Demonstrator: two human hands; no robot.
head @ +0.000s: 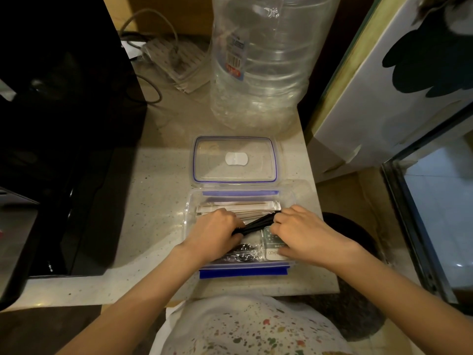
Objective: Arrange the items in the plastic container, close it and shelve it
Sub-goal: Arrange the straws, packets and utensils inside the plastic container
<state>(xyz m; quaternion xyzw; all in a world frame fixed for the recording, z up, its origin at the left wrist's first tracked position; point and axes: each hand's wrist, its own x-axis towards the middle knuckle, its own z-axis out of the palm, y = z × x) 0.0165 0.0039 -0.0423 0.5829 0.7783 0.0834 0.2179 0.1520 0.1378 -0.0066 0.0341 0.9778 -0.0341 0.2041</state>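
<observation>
Inside the open plastic container [188, 216], left hand [217, 233] and right hand [298, 228] each pinch a black bundle [258, 222]; a loosened grip could scatter it.

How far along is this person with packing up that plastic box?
Partly done. Paper-wrapped packets and sachets already lie inside the plastic container. In hand now: the left hand and right hand both grip a bundle of black sticks over the box. Still to do: the lid lies off, behind the container on the counter, so closing and shelving remain.
</observation>
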